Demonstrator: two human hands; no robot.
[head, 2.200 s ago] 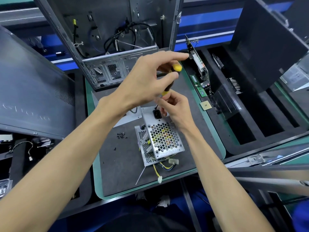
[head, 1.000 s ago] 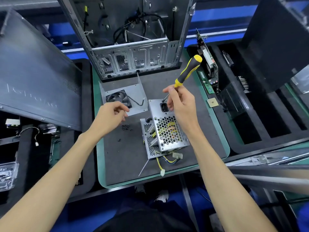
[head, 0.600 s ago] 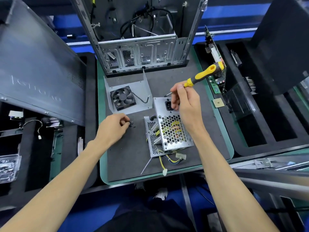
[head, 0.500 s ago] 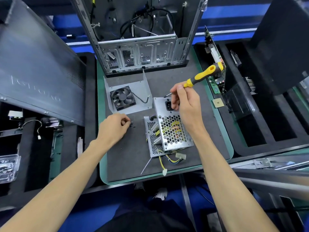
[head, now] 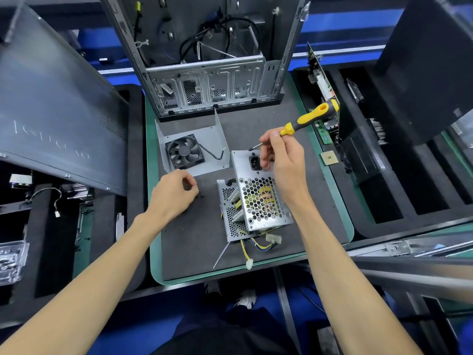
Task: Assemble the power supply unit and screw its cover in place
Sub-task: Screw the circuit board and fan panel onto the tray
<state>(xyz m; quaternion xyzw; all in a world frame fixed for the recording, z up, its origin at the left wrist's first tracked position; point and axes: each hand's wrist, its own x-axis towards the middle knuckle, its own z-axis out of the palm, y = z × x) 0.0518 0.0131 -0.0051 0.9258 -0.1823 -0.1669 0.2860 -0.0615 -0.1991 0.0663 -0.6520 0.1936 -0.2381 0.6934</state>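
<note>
Two hands, right hand [head: 286, 160] over power supply [head: 258, 198]

The power supply unit [head: 258, 201] stands tilted on the dark mat [head: 194, 242], its honeycomb cover [head: 261, 198] facing up and its wires [head: 256, 245] trailing toward the near edge. The right hand [head: 286, 160] grips a yellow-and-black screwdriver [head: 304, 121], tip just above the unit's top corner. The left hand [head: 174, 193] pinches at small black screws [head: 201, 196] on the mat. A fan plate [head: 192, 149] lies beyond, before the open computer case [head: 210, 83].
</note>
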